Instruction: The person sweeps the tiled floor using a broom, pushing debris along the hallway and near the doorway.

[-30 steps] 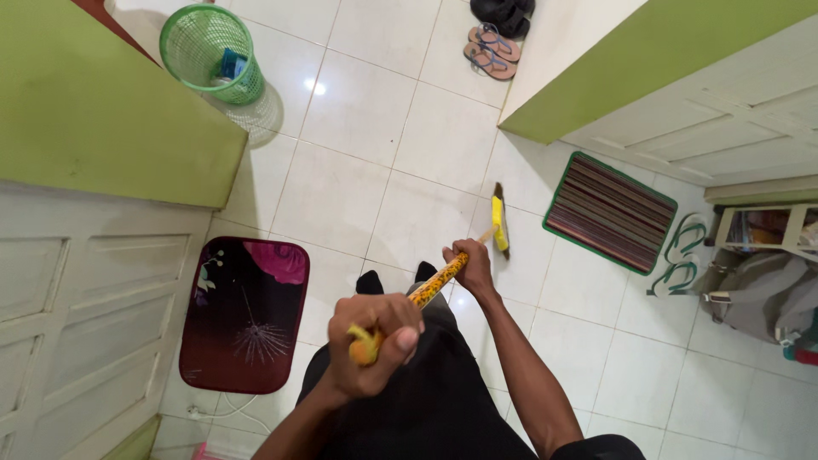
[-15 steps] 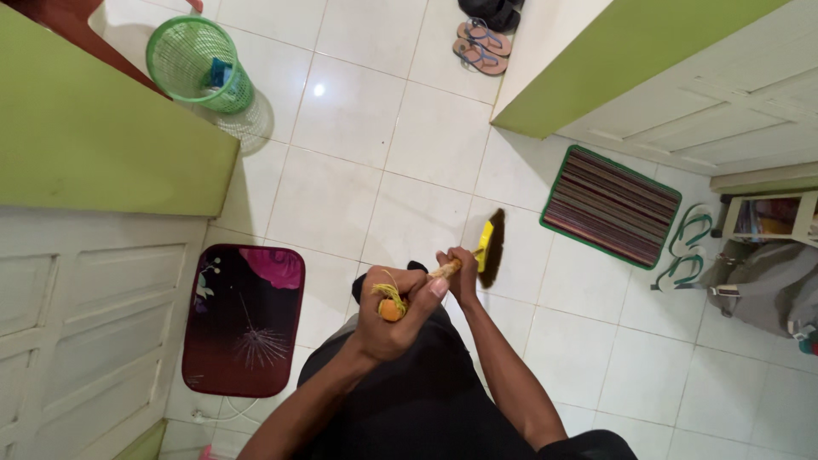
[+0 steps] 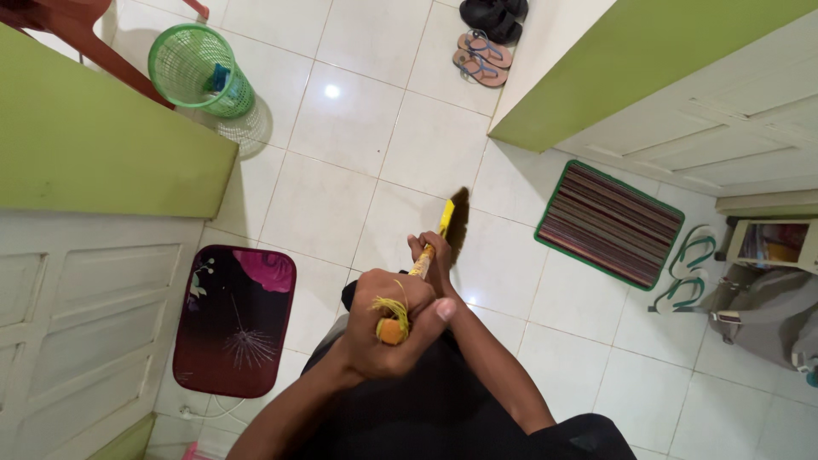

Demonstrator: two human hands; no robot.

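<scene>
Though the broom [image 3: 426, 255] looks long from where I stand, it should be a light thing, a stiff patterned stick with a soft dark brush on a yellow head, and both hands are already clamped on it in the sensible places. The left hand [image 3: 394, 328] is fisted round the very top of the handle, where an orange knob and a frayed yellow tassel poke out between the fingers; the right hand [image 3: 430, 260] is wrapped round the shaft further down, just short of the yellow head, so the two sit well apart along the stick. I would judge that spread gives good leverage: the top hand steers, the lower one presses, and the smooth handle could slip in a loose grip. The bristles [image 3: 458, 223] lie just beyond the right hand, against the white tiled floor [image 3: 358, 111], and they look pliant enough to bend under a push. To the left of the hands lies a dark red mat [image 3: 230, 319] before a pale door. To the right is a striped mat [image 3: 609, 223] with green flip-flops [image 3: 686, 268] past it. Far ahead stand a green mesh basket [image 3: 196, 64] and a pair of sandals [image 3: 481, 55].
</scene>
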